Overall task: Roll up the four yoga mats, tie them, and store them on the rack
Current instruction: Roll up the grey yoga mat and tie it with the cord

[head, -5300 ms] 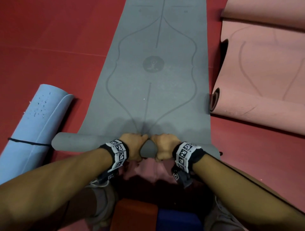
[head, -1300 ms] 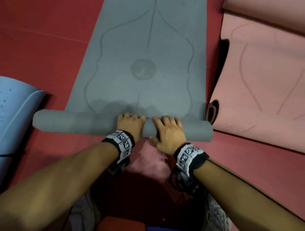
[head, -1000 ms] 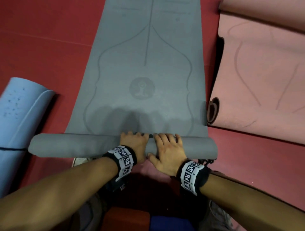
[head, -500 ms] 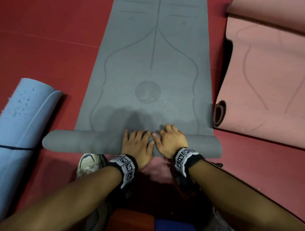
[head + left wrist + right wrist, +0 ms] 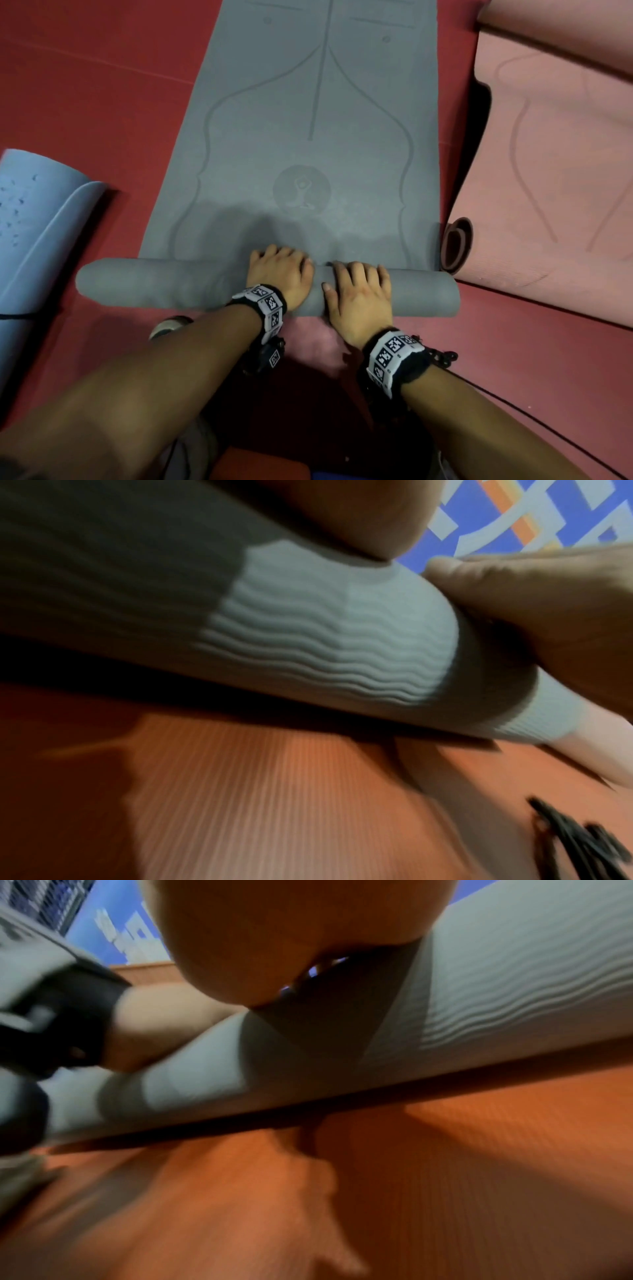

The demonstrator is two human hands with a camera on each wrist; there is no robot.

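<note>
A grey yoga mat (image 5: 318, 102) lies flat ahead of me, and its near end is wound into a roll (image 5: 164, 284) that lies crosswise on the red floor. Both hands press on the middle of this roll, side by side. My left hand (image 5: 279, 270) lies over the top with its fingers reaching the far side. My right hand (image 5: 359, 294) lies flat, thumb spread to the left. In the left wrist view the ribbed roll (image 5: 325, 631) sits under my palm. In the right wrist view the roll (image 5: 514, 974) is blurred.
A light blue rolled mat (image 5: 37, 219) with a black tie lies at the left. Pink mats (image 5: 555, 171) lie at the right, one curled end (image 5: 457, 243) close to the grey roll's right end. A black strap (image 5: 442, 356) lies by my right wrist. Red floor (image 5: 85, 113) surrounds everything.
The roll has turned forward a little, closer to the round logo. My left hand has reached further over the top; my right hand has slid back toward the near side.
</note>
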